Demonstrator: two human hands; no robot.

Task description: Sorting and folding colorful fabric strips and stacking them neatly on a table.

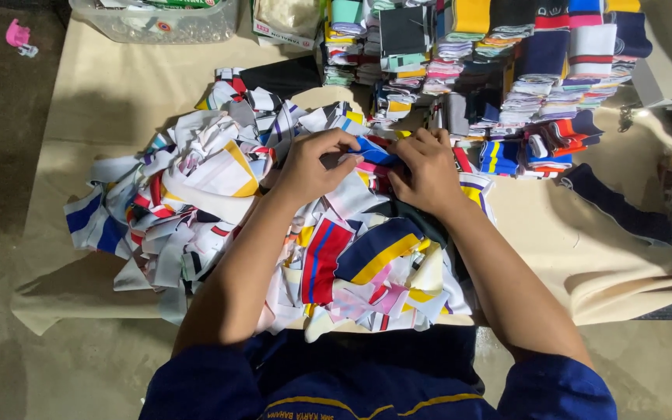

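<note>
Person's wearing a dark navy blue short-sleeved shirt (pixel 367 389), sleeves ending above the elbows, forearms bare. There's a thin yellow curved line of piping across the chest with small yellow lettering under it. No watch, rings or gloves on the left hand (pixel 313 167) or right hand (pixel 427 173).

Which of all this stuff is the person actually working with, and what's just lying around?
In use: left hand, right hand, blue fabric strip, loose fabric strip pile, stacked sorted strips.

Lying about: clear plastic tub, pink object, beige cloth.

A single head-worn camera looks steeply down, close over the cloth-covered table (pixel 103 101).
</note>
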